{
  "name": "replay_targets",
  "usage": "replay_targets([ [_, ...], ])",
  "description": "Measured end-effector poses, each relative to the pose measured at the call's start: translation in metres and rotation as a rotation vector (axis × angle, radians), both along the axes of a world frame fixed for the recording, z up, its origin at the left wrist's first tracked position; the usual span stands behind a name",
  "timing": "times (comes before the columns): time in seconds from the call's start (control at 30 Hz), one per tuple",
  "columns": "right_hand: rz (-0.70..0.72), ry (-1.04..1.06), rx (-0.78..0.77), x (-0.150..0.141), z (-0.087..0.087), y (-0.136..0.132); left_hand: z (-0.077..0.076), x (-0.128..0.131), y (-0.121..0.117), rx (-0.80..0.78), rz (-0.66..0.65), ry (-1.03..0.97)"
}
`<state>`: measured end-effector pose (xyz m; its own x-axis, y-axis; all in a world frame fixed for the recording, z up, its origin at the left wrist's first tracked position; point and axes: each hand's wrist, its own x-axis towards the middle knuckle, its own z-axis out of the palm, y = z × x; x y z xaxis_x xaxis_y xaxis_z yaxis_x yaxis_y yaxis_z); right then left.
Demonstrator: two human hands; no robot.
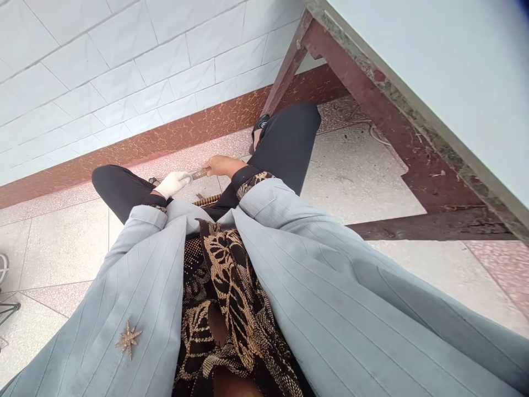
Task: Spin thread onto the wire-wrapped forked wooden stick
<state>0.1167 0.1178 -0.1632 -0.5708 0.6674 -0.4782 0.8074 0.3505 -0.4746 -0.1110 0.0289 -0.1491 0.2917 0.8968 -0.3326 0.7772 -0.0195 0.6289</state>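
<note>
My left hand (174,183), in a white glove, is closed on one end of a thin, flat brown strip (199,173). My right hand (224,165), bare, grips the strip's other end with its fingers wrapped round. Held between my knees, low above the floor, the strip spans the short gap between both hands. I cannot tell what kind of thing it is. Just below, a yellow-brown striped edge (207,200) shows between my legs, partly hidden by my jacket.
To my right stands a table with a pale top (446,60) and a worn reddish wooden frame (372,94). White wall tiles (173,71) and a brown skirting (165,132) lie ahead. Speckled floor tiles (66,237) spread around; a thin metal stand (8,309) is at far left.
</note>
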Motion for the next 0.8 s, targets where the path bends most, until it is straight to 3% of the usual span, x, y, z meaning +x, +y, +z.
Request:
replay_targets([
  [0.17, 0.156, 0.134, -0.245, 0.006, 0.001, 0.002, -0.009, -0.006, 0.002, -0.023, 0.094, -0.238],
  [0.3, 0.165, 0.376, -0.509, 0.01, 0.015, -0.002, -0.005, -0.004, 0.002, -0.089, 0.178, -0.371],
  [0.4, 0.091, 0.653, -0.578, 0.012, 0.026, -0.004, 0.003, 0.002, 0.001, -0.167, 0.237, -0.404],
  [0.5, -0.186, 0.983, -0.511, 0.012, 0.031, -0.004, 0.01, 0.009, -0.004, -0.204, 0.258, -0.408],
  [0.57, -0.424, 1.09, -0.424, 0.009, 0.029, -0.003, 0.012, 0.013, -0.007, -0.231, 0.25, -0.402],
  [0.67, -0.656, 0.958, -0.284, 0.004, 0.022, 0.001, 0.014, 0.015, -0.011, -0.289, 0.233, -0.388],
  [0.8, -0.708, 0.679, -0.119, 0.0, 0.01, 0.006, 0.014, 0.013, -0.01, -0.275, 0.229, -0.379],
])
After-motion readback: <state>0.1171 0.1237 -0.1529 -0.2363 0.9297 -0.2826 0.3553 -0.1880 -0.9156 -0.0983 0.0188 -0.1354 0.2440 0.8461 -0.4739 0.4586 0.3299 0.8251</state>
